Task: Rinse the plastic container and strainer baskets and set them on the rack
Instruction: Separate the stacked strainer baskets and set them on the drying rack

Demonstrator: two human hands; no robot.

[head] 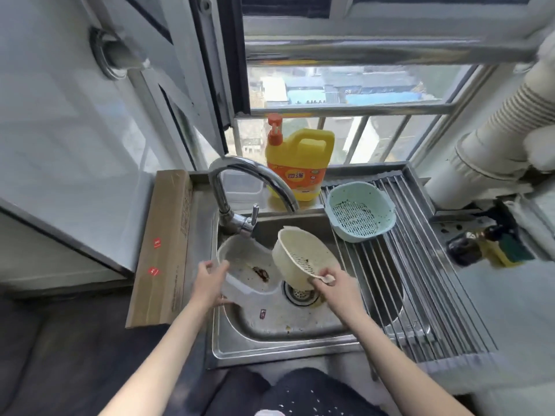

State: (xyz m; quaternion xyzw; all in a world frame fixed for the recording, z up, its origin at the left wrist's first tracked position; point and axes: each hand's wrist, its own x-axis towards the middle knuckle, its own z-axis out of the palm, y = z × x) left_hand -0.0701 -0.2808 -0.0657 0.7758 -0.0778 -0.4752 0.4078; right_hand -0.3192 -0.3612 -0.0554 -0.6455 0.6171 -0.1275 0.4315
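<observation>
A clear plastic container (249, 265) with brown residue in it lies in the steel sink (270, 334). My left hand (211, 280) grips its near left rim. My right hand (333, 285) holds a cream strainer basket (303, 256) by its handle, tilted on its side above the drain (298, 292). A pale blue strainer basket (359, 210), specked with dark bits, sits upright on the roll-up steel rack (420, 280) at the sink's right. The curved tap (240, 187) arches over the sink; no water is visible.
A yellow dish soap bottle (298, 163) stands on the sill behind the sink. A long cardboard box (163, 247) lies along the sink's left edge. A sponge and dark items (492, 244) sit to the right of the rack, under a white duct (492, 145).
</observation>
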